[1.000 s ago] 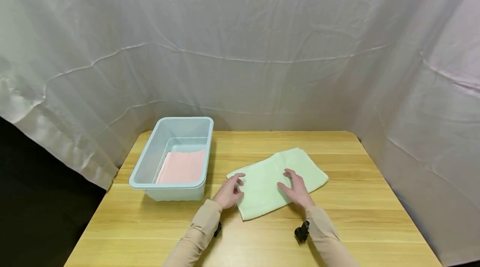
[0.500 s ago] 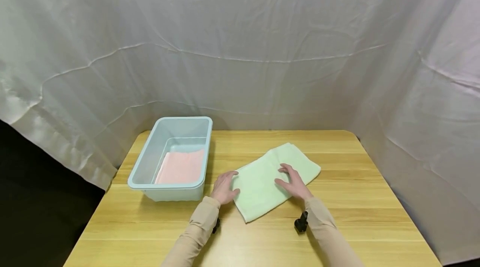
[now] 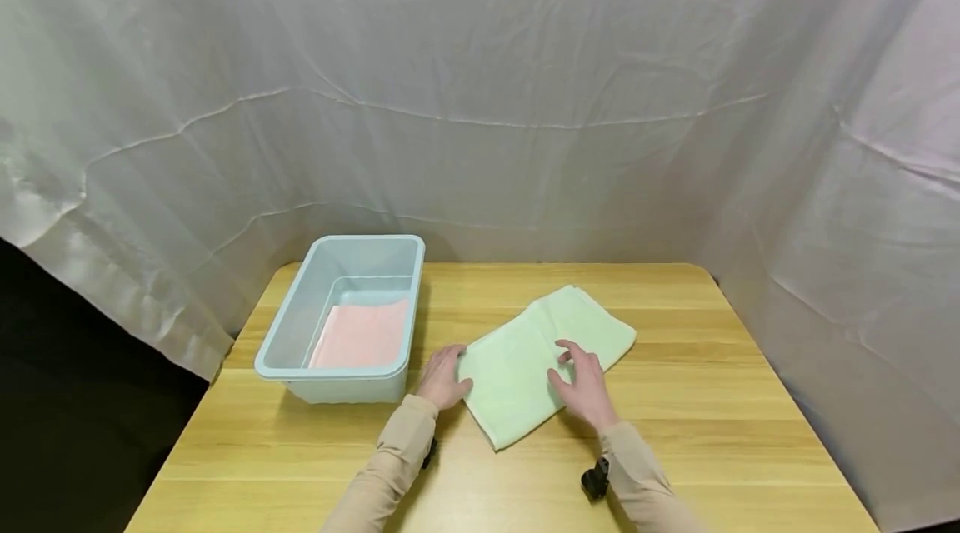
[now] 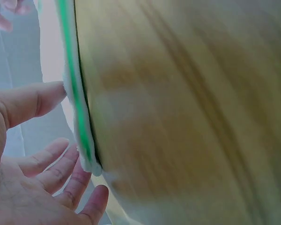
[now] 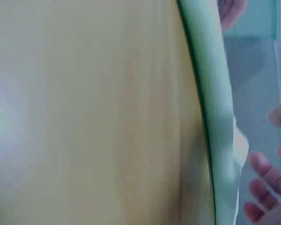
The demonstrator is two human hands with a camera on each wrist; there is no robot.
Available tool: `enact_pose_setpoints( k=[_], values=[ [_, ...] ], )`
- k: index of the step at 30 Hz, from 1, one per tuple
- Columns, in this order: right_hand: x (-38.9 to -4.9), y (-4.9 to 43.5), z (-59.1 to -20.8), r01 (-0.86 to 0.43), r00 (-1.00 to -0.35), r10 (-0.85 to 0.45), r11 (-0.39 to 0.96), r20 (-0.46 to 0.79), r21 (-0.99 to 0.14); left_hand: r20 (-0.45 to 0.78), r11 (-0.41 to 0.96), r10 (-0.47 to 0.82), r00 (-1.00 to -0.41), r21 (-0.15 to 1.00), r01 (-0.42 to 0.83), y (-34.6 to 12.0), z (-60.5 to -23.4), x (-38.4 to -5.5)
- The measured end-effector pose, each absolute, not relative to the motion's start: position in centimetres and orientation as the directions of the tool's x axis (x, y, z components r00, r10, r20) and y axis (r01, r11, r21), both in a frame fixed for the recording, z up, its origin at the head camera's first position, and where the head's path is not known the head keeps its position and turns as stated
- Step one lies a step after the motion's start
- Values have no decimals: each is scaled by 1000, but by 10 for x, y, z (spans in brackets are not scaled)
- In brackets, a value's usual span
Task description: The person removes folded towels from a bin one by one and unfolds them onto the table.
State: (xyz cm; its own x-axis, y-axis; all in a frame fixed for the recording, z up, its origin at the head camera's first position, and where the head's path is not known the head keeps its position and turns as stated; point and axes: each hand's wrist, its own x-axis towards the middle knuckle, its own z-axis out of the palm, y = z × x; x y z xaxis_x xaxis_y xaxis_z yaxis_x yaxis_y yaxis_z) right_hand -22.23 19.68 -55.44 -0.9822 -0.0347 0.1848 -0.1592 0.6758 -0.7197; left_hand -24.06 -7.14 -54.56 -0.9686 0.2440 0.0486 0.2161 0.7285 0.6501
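Observation:
A folded pale green towel (image 3: 517,375) lies at a slant on the wooden table. At its left end is my left hand (image 3: 442,379), thumb and fingers spread. In the left wrist view the thumb of this hand (image 4: 33,101) meets the towel's layered edge (image 4: 77,103), and its fingertips are right at the corner. My right hand (image 3: 585,387) is over the towel's near side with loosely bent fingers and nothing between them. From the right wrist, that hand (image 5: 271,187) appears beyond the towel's rounded fold (image 5: 215,108), fingers apart.
Left of the towel stands a light blue plastic basin (image 3: 345,372) with a folded pink towel (image 3: 363,336) inside. Grey curtains (image 3: 525,175) hang behind and beside the wooden table (image 3: 712,433).
The green towel has shifted left and turned slightly, its right end moving back and left. My left hand has moved left with its end; my right hand has drifted slightly left.

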Motion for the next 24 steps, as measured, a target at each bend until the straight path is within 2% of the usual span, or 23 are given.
enact_pose_setpoints(
  k=[5,14,24],
  values=[
    [-211,187,-554,-67,-995,9,681,100,-729,53,733,241,-969,645,217,-72,-545,-241],
    [-215,188,-555,-20,-1000,-10,646,17,-763,58,684,252,-966,695,220,-75,-544,-237],
    [-228,196,-558,-66,-998,-50,639,45,-766,73,626,239,-968,751,211,-75,-543,-230]
  ],
)
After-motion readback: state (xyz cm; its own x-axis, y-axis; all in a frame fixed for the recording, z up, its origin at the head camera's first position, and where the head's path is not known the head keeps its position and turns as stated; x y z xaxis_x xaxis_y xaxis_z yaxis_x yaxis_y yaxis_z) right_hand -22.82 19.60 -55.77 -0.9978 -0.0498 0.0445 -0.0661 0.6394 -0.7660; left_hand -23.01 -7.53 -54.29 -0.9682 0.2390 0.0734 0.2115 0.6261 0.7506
